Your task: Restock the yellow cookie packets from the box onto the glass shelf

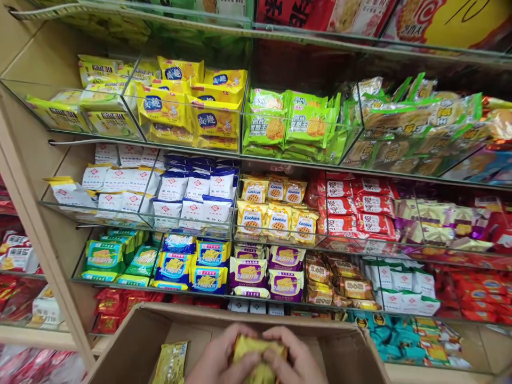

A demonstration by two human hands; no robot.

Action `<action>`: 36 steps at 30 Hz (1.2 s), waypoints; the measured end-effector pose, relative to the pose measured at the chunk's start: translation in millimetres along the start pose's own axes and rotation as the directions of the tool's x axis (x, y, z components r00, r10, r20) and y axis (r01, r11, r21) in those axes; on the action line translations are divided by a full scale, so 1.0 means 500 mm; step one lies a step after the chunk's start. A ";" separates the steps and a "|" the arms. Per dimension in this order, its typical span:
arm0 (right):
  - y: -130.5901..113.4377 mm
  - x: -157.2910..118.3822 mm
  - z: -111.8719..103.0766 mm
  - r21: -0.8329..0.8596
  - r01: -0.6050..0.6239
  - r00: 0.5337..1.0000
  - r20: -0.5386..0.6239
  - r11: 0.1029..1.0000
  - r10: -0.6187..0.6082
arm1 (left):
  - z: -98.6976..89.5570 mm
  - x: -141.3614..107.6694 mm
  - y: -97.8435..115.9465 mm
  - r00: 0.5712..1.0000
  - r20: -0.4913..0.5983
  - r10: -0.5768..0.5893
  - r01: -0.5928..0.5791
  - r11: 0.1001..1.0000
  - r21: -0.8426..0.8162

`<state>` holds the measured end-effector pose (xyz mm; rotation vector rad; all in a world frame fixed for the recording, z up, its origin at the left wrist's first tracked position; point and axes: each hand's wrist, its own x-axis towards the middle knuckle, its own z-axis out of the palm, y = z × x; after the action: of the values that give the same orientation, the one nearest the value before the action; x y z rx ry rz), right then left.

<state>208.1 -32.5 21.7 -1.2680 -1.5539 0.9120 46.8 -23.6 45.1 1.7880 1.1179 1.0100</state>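
Both of my hands meet over an open cardboard box (192,317) at the bottom of the head view. My left hand (224,354) and my right hand (294,354) grip yellow snack packets (252,348) from either side, thumbs across the front. Blur and my fingers hide how many packets are there and what is printed on them. Inside the box, left of my hands, lies another yellow snack packet (171,364).
Behind the box rise glass-fronted shelves of wrapped snacks. Yellow packets (164,106) and green biscuit packets (306,124) fill an upper row. Below are cookie packets (278,218) and purple biscuit packets (248,272). A wooden upright (44,256) stands at left.
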 end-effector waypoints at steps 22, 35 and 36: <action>-0.091 -0.018 -0.078 -0.497 0.682 0.599 -0.042 0.537 -0.799 | 0.011 0.041 0.137 0.972 0.142 -0.188 0.221 0.525 -0.822; -0.105 -0.011 -0.044 0.621 0.008 0.998 -0.053 0.784 0.032 | 0.013 0.035 0.155 0.984 0.040 -0.176 0.112 0.422 -0.899; -0.105 -0.009 -0.040 0.656 -0.024 0.999 -0.012 0.755 0.043 | 0.015 0.032 0.154 0.985 0.051 -0.165 0.120 0.445 -0.888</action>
<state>211.1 -47.4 76.0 -0.7843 -1.0291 1.3121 81.9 -33.6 114.9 0.7710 0.5176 1.2129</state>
